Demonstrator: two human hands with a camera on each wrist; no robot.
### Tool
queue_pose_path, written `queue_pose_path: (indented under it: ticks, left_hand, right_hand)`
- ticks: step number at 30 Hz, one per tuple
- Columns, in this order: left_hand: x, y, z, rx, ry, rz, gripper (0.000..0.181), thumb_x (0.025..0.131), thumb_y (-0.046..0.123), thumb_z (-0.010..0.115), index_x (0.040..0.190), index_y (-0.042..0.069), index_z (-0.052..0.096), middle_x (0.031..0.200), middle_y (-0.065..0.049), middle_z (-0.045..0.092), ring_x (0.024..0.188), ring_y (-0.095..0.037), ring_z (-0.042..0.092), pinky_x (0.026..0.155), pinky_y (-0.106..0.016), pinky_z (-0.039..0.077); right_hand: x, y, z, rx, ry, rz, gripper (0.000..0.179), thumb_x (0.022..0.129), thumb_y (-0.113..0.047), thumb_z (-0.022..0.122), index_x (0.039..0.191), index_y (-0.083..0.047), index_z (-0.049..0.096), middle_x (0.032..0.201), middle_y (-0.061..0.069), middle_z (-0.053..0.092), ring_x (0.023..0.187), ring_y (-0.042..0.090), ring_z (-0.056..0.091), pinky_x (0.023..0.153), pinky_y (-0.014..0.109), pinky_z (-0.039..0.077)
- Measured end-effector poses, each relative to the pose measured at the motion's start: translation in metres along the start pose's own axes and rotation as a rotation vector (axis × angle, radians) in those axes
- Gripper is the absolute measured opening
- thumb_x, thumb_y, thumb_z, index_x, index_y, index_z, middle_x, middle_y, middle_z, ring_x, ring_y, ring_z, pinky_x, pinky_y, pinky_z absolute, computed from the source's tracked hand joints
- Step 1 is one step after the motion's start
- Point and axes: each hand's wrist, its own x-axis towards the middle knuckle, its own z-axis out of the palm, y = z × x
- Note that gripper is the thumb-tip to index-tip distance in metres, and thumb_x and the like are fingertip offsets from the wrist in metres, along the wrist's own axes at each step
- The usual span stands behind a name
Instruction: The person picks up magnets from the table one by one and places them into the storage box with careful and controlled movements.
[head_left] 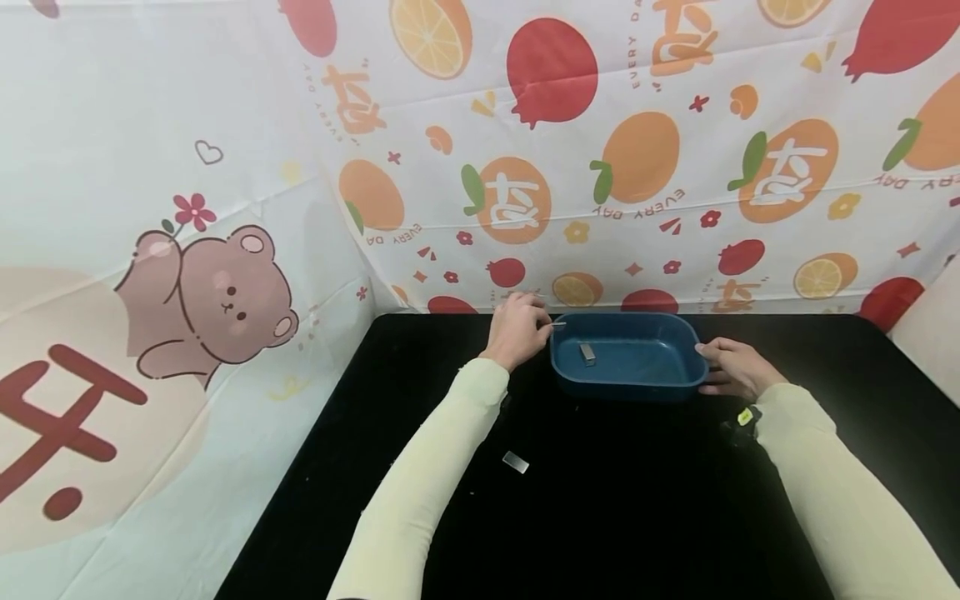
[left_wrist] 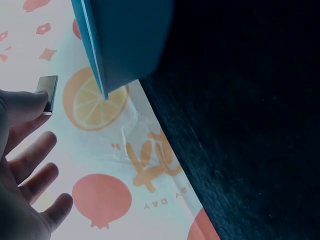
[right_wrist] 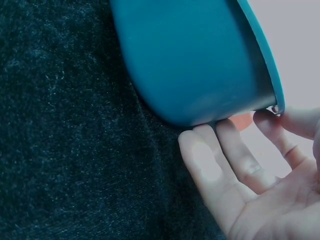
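Observation:
A blue plastic basin stands near the back edge of the black table. My left hand is at its left end and pinches a small flat silvery rectangular piece between thumb and forefinger, close to the rim; the other fingers are spread apart. Thumb and forefinger of my right hand pinch the basin's right rim, while the other fingers touch the outer wall. Inside the basin, towards the left, lies a small grey metallic block.
A small pale, translucent-looking rectangle lies on the black cloth-covered table, in front of the basin. Directly behind the table hangs a fruit-print curtain; a bear-print sheet hangs on the left.

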Motion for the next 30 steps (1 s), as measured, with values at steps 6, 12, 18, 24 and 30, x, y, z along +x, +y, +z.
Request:
queue_pose_path:
  ticks: [6,12,18,24,30]
  left_hand:
    - [0.007,0.009,0.000,0.011,-0.019,0.008,0.018,0.095,0.029,0.067,0.098,0.019,0.081,0.129,-0.002,0.067,0.126,-0.022,0.053,0.106,-0.046,0.046]
    - [0.012,0.016,0.003,0.033,-0.020,0.002,0.019,0.095,0.029,0.066,0.097,0.018,0.081,0.128,-0.001,0.067,0.124,-0.021,0.054,0.101,-0.043,0.049]
    - [0.017,0.021,0.011,0.049,-0.035,-0.009,0.021,0.095,0.029,0.064,0.098,0.017,0.081,0.129,-0.001,0.067,0.123,-0.021,0.054,0.100,-0.044,0.051]
    - [0.022,0.025,0.016,0.070,-0.059,-0.027,0.020,0.096,0.030,0.064,0.097,0.020,0.081,0.128,0.001,0.067,0.122,-0.020,0.055,0.099,-0.043,0.051]
    - [0.029,0.030,0.017,0.099,-0.071,-0.021,0.020,0.097,0.031,0.063,0.096,0.022,0.081,0.126,0.003,0.068,0.121,-0.019,0.056,0.098,-0.041,0.052]
  right_hand:
    - [0.000,-0.002,0.001,-0.003,0.007,-0.001,0.031,0.102,-0.045,0.050,0.104,-0.015,0.057,0.103,0.002,0.058,0.088,0.014,0.068,0.087,0.041,0.060]
    - [0.000,-0.002,0.002,0.013,0.010,0.009,0.033,0.102,-0.044,0.049,0.108,-0.012,0.057,0.104,0.004,0.058,0.087,0.014,0.068,0.087,0.040,0.060]
    - [0.002,0.001,0.001,0.028,0.011,0.013,0.030,0.103,-0.043,0.048,0.104,-0.014,0.057,0.104,0.003,0.056,0.085,0.013,0.068,0.085,0.040,0.061]
    - [0.003,0.001,0.001,0.037,0.020,0.013,0.028,0.103,-0.041,0.048,0.102,-0.014,0.057,0.102,0.003,0.056,0.084,0.013,0.069,0.084,0.039,0.061]
    - [0.002,0.000,0.002,0.030,0.019,0.007,0.030,0.103,-0.042,0.048,0.105,-0.012,0.056,0.101,0.002,0.058,0.085,0.013,0.069,0.085,0.040,0.061]
